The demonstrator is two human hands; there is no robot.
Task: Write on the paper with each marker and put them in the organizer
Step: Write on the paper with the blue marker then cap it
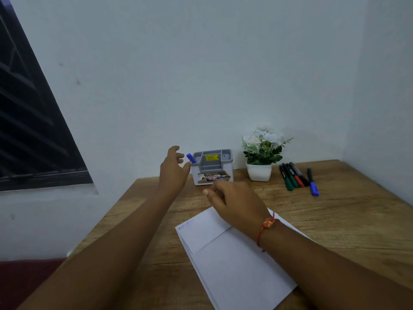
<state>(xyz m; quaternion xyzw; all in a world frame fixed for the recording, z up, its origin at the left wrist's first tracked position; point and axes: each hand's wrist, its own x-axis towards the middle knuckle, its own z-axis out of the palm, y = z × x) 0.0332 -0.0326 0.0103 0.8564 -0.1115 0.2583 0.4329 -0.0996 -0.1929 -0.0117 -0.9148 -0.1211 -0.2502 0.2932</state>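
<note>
1. Centrally, a small grey-and-white plastic organizer (212, 173) stands at the far edge of a wood-grain bench (335, 220), its boxy top split into open compartments, a yellow sticker (211, 157) inside and a printed label (213, 176) on its front.
2. A blue marker (191, 158) leans tilted out of the compartment at the organizer's 9 o'clock end, cap up.
3. The left hand (173, 173) hovers at 9 o'clock of the organizer, fingers spread loosely apart and gripping nothing; its thumb tip is just beside the marker's base, contact unclear.
4. The right hand (237, 202) hangs at 6 o'clock of the organizer, covering part of its lower front edge, fingers loosely curled with nothing seen in them; a red thread bracelet (267, 224) circles the wrist.
5. Flat white paper (234, 265), several sheets stacked askew, lies at 6 o'clock of the organizer under the right forearm, with faint blue marks at its far-left corner.
6. An artificial plant (263, 144) with white blossoms sits in a squat white pot (259, 172) at 3 o'clock of the organizer.
7. A cluster of dark markers (292, 177) with green, red and black caps lies side by side at 3 o'clock of the pot; a second blue marker (312, 184) lies just beside them, slightly apart.
8. A pale matte wall (201, 63) backs the bench, and a dark barred window (29, 130) fills the 9 o'clock side.
</note>
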